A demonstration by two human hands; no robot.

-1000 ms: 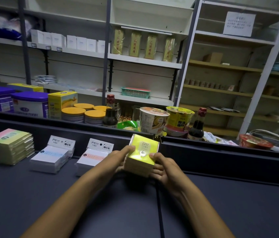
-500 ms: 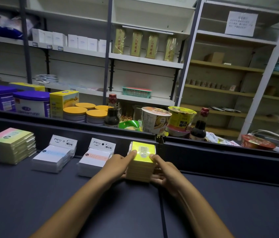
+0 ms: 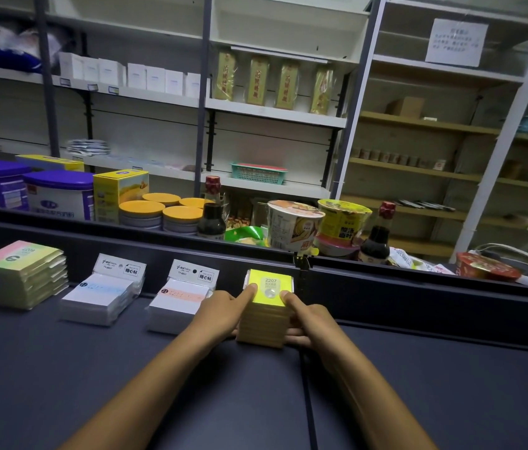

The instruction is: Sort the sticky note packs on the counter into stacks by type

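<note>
Noodle cups (image 3: 295, 227), soy bottles (image 3: 211, 219)

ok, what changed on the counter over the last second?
The yellow sticky note stack, tipped up off the counter a second ago, has come down and now sits flat by the back rail. Both hands kept hold: left hand and right hand clasp its sides, thumbs on top. The pastel stack, blue-striped stack and pink-striped stack stayed put.

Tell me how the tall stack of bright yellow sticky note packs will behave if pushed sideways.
The yellow stack looks tall and narrow, so probably tippy. Its separate packs would likely shear apart. Both hands, left and right, brace it.
</note>
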